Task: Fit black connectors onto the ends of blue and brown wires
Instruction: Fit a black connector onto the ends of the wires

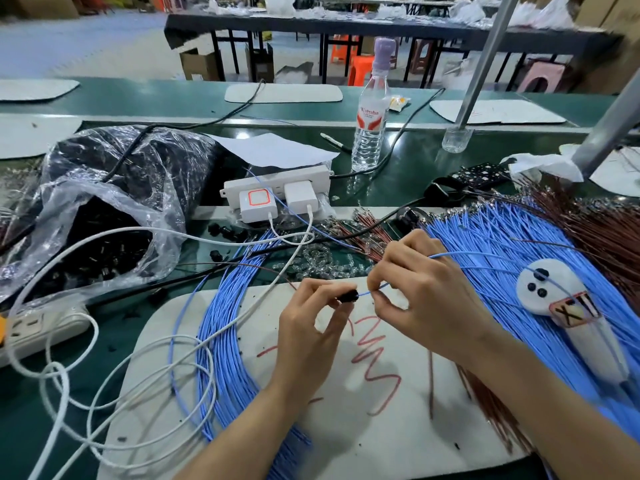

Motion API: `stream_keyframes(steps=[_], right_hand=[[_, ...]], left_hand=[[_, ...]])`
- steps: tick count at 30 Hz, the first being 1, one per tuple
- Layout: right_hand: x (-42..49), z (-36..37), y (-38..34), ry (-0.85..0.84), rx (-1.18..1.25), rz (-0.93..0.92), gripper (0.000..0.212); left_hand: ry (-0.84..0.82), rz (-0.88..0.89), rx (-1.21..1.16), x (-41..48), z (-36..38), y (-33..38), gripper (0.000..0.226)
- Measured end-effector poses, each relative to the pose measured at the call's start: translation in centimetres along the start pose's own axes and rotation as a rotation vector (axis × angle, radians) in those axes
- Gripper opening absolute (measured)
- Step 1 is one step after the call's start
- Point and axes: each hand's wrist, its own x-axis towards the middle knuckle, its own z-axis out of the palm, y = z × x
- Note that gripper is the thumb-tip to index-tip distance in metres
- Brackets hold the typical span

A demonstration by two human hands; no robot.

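I am pinching a black connector point(347, 295) in my left hand point(308, 327), while my right hand point(412, 289) is pinching a blue wire point(372, 292) just beside it. The wire is lying left to right, its end pointing into the connector's open side. Both hands are hovering over the white mat point(346, 427), wrists angling inward.

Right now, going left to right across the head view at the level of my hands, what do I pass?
white power strip → coiled blue wires → left hand → black connector → right hand → white handheld device
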Motion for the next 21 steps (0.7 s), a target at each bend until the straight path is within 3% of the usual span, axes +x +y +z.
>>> stream_keyframes(steps=[6, 10, 15, 18, 21], right_hand=[[0.7, -0.3, -0.5, -0.159, 0.013, -0.014, 0.002], [0.8, -0.2, -0.6, -0.256, 0.244, 0.154, 0.028], [0.8, 0.2, -0.6, -0.191, 0.13, -0.004, 0.046], [0.8, 0.3, -0.4, -0.235, 0.084, -0.061, 0.05], [1.1, 0.2, 0.4, -0.289, 0.102, -0.011, 0.05]], left_hand=[[-0.042, 0.113, 0.046, -0.2, 0.2, -0.1, 0.022], [-0.077, 0.103, 0.002, -0.2, 0.2, 0.0, 0.022], [-0.134, 0.066, 0.001, -0.2, 0.1, 0.0, 0.019], [-0.175, 0.051, -0.007, -0.4, 0.3, 0.1, 0.015], [-0.177, -0.008, -0.132, -0.4, 0.4, 0.0, 0.015]])
